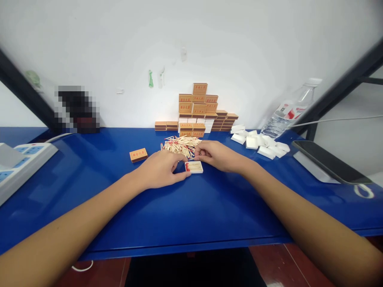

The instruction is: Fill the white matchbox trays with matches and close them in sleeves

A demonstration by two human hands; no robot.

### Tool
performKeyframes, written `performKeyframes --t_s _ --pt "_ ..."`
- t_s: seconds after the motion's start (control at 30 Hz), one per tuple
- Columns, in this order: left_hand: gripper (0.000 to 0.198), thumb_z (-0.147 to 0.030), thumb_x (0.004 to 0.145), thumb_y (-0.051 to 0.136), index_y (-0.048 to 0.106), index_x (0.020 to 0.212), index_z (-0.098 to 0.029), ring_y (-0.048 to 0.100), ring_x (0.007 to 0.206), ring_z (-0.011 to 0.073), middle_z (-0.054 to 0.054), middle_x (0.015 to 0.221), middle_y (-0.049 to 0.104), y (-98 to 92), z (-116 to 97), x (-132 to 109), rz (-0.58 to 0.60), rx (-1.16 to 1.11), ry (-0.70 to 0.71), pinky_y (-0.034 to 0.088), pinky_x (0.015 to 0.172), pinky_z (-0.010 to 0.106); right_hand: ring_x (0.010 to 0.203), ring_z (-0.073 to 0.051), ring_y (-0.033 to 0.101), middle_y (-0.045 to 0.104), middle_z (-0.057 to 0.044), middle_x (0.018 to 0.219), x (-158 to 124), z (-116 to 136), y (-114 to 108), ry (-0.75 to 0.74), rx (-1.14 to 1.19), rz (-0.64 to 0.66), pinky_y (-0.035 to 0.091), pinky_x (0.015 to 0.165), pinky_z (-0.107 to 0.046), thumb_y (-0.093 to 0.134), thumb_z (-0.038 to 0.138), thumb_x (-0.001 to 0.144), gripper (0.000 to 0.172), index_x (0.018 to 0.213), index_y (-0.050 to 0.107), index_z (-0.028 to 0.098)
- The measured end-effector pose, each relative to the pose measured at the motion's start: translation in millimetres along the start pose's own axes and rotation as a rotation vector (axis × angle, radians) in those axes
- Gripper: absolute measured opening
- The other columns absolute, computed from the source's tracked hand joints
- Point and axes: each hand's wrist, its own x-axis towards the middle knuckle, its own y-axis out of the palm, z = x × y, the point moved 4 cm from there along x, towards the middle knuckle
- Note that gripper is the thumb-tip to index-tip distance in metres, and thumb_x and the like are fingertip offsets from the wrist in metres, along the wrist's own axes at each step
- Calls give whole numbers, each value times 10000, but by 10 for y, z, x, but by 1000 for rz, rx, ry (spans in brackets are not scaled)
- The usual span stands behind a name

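My left hand (161, 169) grips the left end of a small white matchbox tray (201, 170) between thumb and forefinger. Red-tipped matches (194, 166) lie side by side in that tray, heads toward the left. Just behind it my right hand (214, 154) is closed in a pinch at the right edge of a loose heap of matches (181, 145); what sits between those fingertips is too small to make out. To the left of my left hand, an orange-brown matchbox (139, 154) lies flat on the blue table (185, 215).
Stacked matchboxes (199, 107) stand against the wall behind the heap. White empty trays (263, 143) lie scattered at the right, beside a leaning water bottle (287, 109). A phone (329, 161) rests farther right. At the left edge is a power strip (32, 155).
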Motion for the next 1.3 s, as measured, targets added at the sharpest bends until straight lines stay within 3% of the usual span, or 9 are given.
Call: performKeyframes --t_s 0.3,0.63,1.3 --pt "329 -470 937 667 746 1072 -181 544 551 136 -17 649 629 2 13 5 -18 28 -18 350 568 283 740 -178 523 634 -48 847 -86 15 -184 16 -7 6 357 678 -309 533 358 1030 235 865 582 197" --pt "323 -457 930 673 741 1067 -173 526 545 133 -18 651 623 6 35 4 -19 45 -29 335 563 287 765 -179 502 632 -46 883 -115 191 -30 -48 -5 73 340 684 -312 547 301 1020 175 875 570 206" --pt "313 -453 942 664 743 1085 -186 531 552 132 -28 644 619 2 36 10 -15 41 -30 332 579 279 721 -145 493 587 -2 784 -74 230 -41 -111 38 -37 335 668 -280 662 268 961 124 863 660 192"
